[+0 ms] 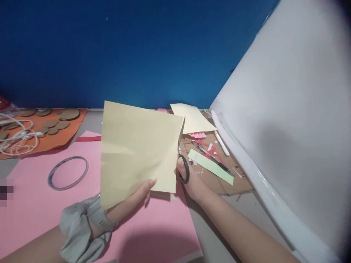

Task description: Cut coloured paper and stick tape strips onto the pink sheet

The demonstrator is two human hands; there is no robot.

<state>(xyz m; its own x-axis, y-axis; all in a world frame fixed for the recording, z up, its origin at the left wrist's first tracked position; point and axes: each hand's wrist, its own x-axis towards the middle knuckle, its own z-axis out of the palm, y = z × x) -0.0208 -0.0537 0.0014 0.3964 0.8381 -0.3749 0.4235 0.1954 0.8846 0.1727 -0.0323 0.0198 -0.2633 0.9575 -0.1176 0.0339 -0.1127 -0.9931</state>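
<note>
A pale yellow sheet of paper (137, 146) is held up in front of me, tilted and slightly creased. My left hand (142, 190) grips its lower edge, thumb on the near face and the other fingers mostly behind. At the sheet's right edge, my right hand (189, 179) is closed on scissors (184, 170), with the thumb through a black handle loop. Paper hides most of the blades, so I cannot tell how far they are apart. Large pink paper (90, 226) lies on the table beneath both hands.
A tape roll (49, 180) lies on the pink paper. Orange paper (59, 143) with cardboard shapes and white earphones (27, 135) is at left. At right, cardboard (214, 188) bears a green strip (211, 167), a pen (214, 159) and scraps, beside a white panel (296, 109).
</note>
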